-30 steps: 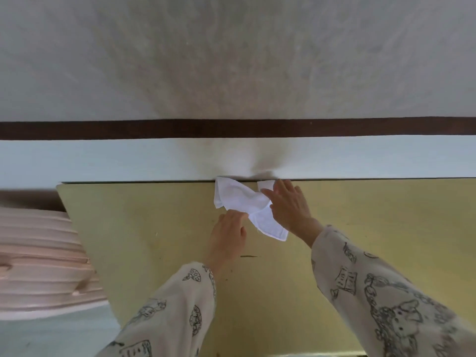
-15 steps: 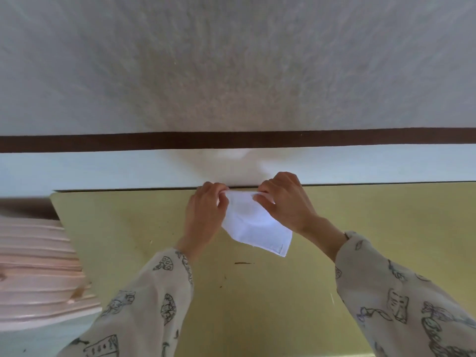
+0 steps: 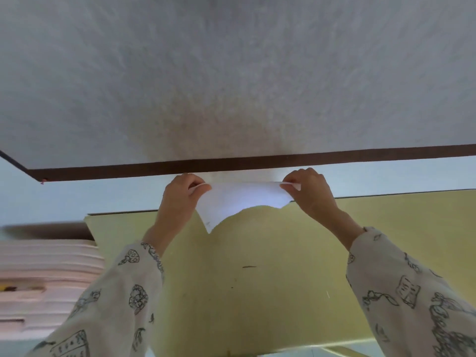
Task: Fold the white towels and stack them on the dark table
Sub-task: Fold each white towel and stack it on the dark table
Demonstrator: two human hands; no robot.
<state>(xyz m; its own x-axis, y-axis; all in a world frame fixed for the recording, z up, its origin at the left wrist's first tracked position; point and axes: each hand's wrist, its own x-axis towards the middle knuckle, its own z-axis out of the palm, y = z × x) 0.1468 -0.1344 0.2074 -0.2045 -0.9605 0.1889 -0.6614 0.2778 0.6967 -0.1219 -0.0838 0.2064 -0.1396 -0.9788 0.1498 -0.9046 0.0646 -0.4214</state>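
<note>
one thin, smooth white towel point(image 3: 233, 200) hangs in the air above the far edge of the table point(image 3: 270, 253), a flat yellow-green top with small dark marks. its upper edge is pulled straight, and its long axis goes left to right; the lower edge is wavy and comes to a point that faces down on the left side. two hands hold it: the left hand point(image 3: 180, 199) pinches the left corner with curled fingers, the right hand point(image 3: 310, 193) pinches the right corner. both sleeves point(image 3: 412, 292) are soft printed cloth.
</note>
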